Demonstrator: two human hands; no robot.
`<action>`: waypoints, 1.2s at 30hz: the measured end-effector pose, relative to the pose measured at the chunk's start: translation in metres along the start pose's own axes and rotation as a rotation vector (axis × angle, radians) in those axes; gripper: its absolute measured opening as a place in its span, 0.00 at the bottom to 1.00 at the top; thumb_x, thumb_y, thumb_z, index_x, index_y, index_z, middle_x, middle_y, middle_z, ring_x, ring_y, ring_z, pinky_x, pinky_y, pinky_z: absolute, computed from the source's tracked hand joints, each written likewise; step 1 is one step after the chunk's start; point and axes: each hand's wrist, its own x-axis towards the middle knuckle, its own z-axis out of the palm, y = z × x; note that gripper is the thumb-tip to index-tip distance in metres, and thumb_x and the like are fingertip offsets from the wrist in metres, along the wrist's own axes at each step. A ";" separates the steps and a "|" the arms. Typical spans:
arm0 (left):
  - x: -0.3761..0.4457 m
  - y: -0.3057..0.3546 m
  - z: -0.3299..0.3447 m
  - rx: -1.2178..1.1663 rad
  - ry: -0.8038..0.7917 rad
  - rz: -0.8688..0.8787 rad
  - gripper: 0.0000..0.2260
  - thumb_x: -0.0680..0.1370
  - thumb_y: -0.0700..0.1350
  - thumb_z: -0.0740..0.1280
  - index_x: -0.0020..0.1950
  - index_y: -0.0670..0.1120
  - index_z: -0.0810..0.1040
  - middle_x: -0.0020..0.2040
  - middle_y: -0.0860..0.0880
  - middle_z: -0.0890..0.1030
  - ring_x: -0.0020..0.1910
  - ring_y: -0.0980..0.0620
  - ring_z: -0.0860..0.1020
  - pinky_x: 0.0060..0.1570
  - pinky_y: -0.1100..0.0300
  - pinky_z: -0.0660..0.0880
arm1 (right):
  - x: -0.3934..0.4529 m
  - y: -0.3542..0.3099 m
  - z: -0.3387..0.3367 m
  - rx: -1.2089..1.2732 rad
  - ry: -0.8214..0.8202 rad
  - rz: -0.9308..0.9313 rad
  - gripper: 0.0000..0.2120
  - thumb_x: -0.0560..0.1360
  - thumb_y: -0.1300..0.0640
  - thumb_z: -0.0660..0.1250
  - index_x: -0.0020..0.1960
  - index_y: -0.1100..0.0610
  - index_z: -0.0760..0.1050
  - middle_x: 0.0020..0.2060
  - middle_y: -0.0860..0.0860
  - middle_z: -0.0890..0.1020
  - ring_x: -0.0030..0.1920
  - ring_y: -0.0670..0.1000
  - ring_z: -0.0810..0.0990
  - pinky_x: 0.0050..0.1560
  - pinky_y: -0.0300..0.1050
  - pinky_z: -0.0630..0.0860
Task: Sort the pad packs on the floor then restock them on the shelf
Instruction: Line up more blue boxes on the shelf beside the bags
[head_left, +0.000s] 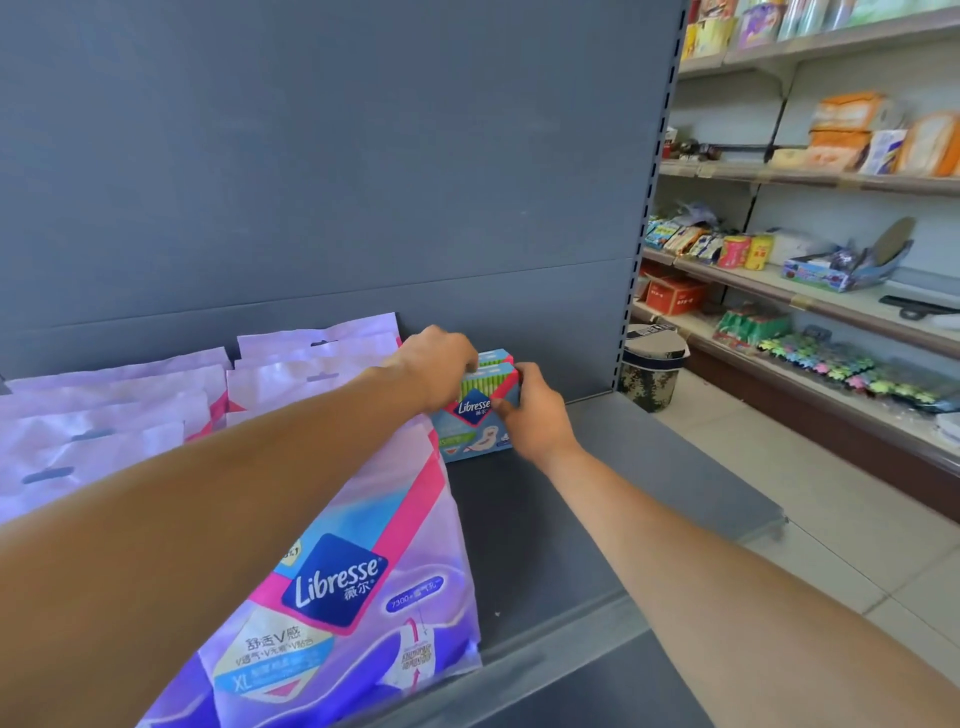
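Both bare hands meet at a small blue cardboard pad pack (480, 415) with a green-striped top and a red-edged Libresse label, standing upright on the dark grey metal shelf (597, 493) close to its back edge, against the grey back panel (363, 156). The left hand (441, 366) curls over the pack's top left corner, fingers closed down on it; the right hand (530, 410) grips its right side, thumb on the front face and fingers wrapped behind. A second, similar blue pack (496, 357) stands just behind the first, touching it. To the left, large glossy lilac-and-pink plastic pad bags (156, 405) fill the shelf in rows up to the back panel, and one more (332, 597), showing the Libresse logo and an XL mark, lies tilted near the front edge under the left forearm. The shelf's right part is bare.
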 end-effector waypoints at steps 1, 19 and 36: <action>0.002 -0.001 0.000 -0.001 -0.001 -0.007 0.18 0.75 0.41 0.69 0.64 0.51 0.78 0.58 0.46 0.80 0.54 0.44 0.79 0.47 0.54 0.76 | 0.001 0.001 0.000 0.001 0.003 -0.001 0.16 0.79 0.60 0.66 0.65 0.59 0.67 0.59 0.55 0.79 0.56 0.53 0.79 0.45 0.40 0.76; 0.008 -0.008 -0.007 -0.042 -0.021 0.028 0.21 0.73 0.50 0.75 0.65 0.50 0.78 0.59 0.48 0.81 0.56 0.48 0.78 0.51 0.54 0.77 | -0.009 0.011 -0.006 -0.035 0.050 0.034 0.18 0.78 0.58 0.67 0.66 0.58 0.69 0.63 0.54 0.78 0.61 0.54 0.78 0.56 0.50 0.77; -0.131 0.068 -0.050 -0.122 0.088 0.257 0.20 0.76 0.47 0.64 0.68 0.50 0.73 0.63 0.44 0.72 0.64 0.42 0.71 0.58 0.49 0.73 | -0.152 -0.059 -0.105 -0.684 0.085 0.057 0.21 0.79 0.47 0.60 0.69 0.55 0.70 0.66 0.54 0.73 0.65 0.59 0.72 0.62 0.56 0.73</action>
